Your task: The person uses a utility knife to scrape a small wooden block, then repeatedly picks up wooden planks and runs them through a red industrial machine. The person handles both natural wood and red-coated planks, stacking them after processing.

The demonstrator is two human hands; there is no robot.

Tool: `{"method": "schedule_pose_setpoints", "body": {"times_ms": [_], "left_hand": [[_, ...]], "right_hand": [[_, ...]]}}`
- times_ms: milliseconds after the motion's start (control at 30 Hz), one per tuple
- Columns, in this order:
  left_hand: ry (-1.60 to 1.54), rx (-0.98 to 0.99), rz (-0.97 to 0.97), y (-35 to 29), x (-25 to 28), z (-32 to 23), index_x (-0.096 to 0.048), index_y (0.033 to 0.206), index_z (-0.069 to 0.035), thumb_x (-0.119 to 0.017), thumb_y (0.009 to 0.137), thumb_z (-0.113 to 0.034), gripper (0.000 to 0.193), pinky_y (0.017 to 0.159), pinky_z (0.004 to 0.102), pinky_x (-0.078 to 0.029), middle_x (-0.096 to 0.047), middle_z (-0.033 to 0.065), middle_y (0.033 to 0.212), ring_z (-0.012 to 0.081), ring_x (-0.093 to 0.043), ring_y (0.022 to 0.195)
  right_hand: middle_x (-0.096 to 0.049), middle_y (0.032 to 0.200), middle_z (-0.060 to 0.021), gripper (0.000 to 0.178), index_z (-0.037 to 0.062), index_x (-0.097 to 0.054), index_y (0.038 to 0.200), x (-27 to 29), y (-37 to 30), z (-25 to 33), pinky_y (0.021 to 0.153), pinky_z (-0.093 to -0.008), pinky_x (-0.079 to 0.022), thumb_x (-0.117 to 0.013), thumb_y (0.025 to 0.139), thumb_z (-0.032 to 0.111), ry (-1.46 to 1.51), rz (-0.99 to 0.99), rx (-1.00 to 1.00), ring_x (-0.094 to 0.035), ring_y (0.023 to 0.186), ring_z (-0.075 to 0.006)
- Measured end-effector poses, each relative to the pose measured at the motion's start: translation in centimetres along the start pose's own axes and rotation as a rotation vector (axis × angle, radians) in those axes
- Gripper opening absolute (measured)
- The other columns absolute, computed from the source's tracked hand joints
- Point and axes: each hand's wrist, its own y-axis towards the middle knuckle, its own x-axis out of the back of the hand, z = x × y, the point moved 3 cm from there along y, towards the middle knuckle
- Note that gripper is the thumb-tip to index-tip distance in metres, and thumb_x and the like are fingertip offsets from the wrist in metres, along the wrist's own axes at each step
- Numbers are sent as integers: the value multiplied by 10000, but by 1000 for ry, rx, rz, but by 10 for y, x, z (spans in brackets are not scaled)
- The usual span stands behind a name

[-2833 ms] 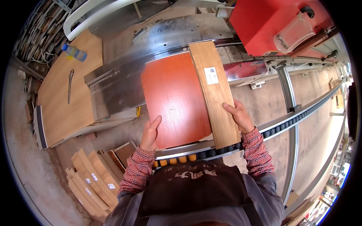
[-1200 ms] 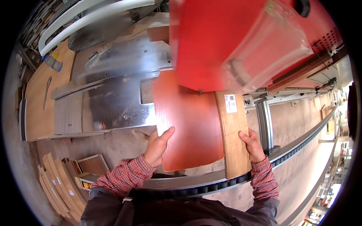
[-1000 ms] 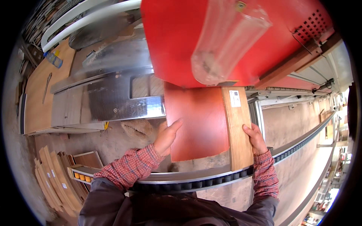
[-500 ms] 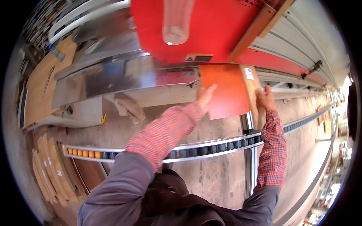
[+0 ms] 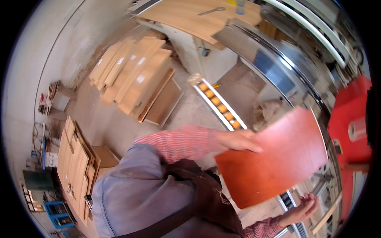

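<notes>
My left hand [image 5: 239, 141] grips the upper left edge of an orange-red rectangular board [image 5: 278, 158], with part of the hand lying over its face and the rest hidden beneath. The board is held tilted in front of my body, above the roller track. Off its lower right edge, my right hand [image 5: 303, 209] is apart from the board, fingers loosely bent and spread, with nothing seen in it. A narrow wooden strip [image 5: 328, 212] lies just right of that hand.
Stacked wood panels [image 5: 135, 75] stand on the floor at the upper left, more panels [image 5: 75, 170] at the left. A roller track with orange wheels [image 5: 218, 104] runs under the board. A worktable [image 5: 186, 18] stands at the back; a red machine [image 5: 351, 115] is at right.
My view has swung left toward the stacked panels. The orange-red board has come away from the red machine in my left hand. My right hand has left the wooden strip.
</notes>
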Motion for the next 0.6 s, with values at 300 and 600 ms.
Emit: {"method": "schedule_pose_setpoints", "body": {"times_ms": [300,600], "left_hand": [[-146,-537,-982,-395,154,7,-508,1376,39,-634,961,-191,490,1009,351,-487,-625,119,1295,198,-615,1158],[-361,-876,-1901,-603,121,109,-480,1374,54,-690,907,-211,576,1062,416,-454,-604,150,1325,275,-600,1200]], "right_hand": [[-682,877,-102,189,-30,-591,1135,-393,-259,48,691,-269,-524,-555,993,89,241,969,-175,-651,778,-151],[-652,872,-104,329,10,-594,1045,-783,-609,118,552,-356,-558,-665,922,307,119,1895,-714,-658,744,-187]]}}
